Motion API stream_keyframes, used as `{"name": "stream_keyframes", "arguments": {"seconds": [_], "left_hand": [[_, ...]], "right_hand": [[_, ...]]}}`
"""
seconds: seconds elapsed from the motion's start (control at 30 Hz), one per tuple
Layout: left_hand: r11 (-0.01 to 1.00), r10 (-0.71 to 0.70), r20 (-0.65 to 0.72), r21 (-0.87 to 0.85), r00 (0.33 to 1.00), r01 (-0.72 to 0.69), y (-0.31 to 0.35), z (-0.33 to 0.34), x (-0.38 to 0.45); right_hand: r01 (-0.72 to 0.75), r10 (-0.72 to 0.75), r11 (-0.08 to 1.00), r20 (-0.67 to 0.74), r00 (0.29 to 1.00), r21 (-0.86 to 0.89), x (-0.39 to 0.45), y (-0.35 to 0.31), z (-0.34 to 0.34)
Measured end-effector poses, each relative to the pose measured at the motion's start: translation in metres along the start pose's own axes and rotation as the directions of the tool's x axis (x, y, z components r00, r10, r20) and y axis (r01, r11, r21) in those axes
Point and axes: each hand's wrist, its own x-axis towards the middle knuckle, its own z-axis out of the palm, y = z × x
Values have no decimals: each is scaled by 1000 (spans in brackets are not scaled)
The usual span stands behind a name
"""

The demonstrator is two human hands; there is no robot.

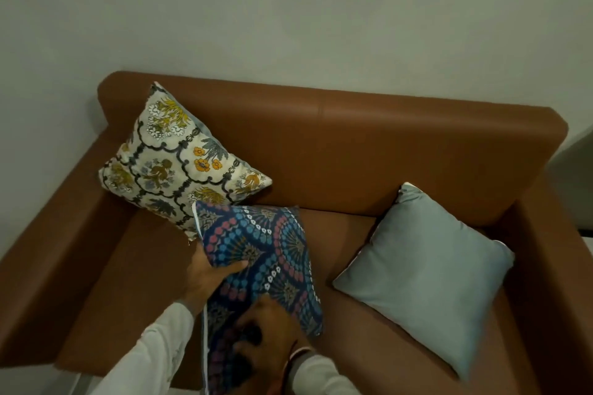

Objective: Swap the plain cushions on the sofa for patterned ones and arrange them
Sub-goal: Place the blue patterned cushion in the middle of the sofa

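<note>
A brown leather sofa (369, 151) fills the view. A cream floral cushion (173, 154) leans in its left corner against the backrest. A plain pale-blue cushion (426, 269) rests in the right corner. Over the middle of the seat I hold a dark blue cushion (272, 253) with red and blue dotted arcs. My left hand (208, 276) grips its left edge, thumb on the front face. My right hand (266, 330), blurred, clasps the cushion's lower part. The patterned cushion's top corner touches the floral cushion's lower edge.
A pale wall (288, 9) rises behind the sofa. The sofa's wide left armrest (54, 253) and right armrest (558, 266) bound the seat. A strip of bare seat (346, 234) shows between the held cushion and the plain one.
</note>
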Motion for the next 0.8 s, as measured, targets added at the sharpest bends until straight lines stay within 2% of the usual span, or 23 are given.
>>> {"name": "stream_keyframes", "arguments": {"seconds": [0.07, 0.13, 0.2, 0.3, 0.37, 0.47, 0.63, 0.8], "left_hand": [[996, 84, 37, 5, 996, -85, -13, -1, 0], [988, 143, 122, 33, 982, -148, -17, 3, 0], [982, 163, 277, 48, 947, -184, -11, 11, -1], [950, 193, 466, 131, 863, -284, 10, 30, 3], [930, 198, 503, 174, 842, -323, 12, 45, 10], [913, 149, 549, 244, 823, -328, -6, 58, 15], [845, 195, 546, 328, 815, -422, 5, 73, 32], [715, 276, 525, 448, 805, -537, 97, 79, 63]], "right_hand": [[-53, 23, 992, -240, 971, -116, 10, 21, -33], [-91, -12, 964, -380, 925, -251, 19, 47, -76], [-109, -19, 921, -323, 946, -374, 25, 69, -122], [-58, 8, 876, -106, 994, -478, 34, 93, -170], [-99, 87, 898, -47, 995, -429, 30, 111, -188], [-211, 205, 939, -52, 977, -271, 14, 141, -199], [-177, 157, 980, -180, 971, -97, 2, 159, -203], [-107, 83, 992, -308, 948, -62, 20, 137, -263]]}}
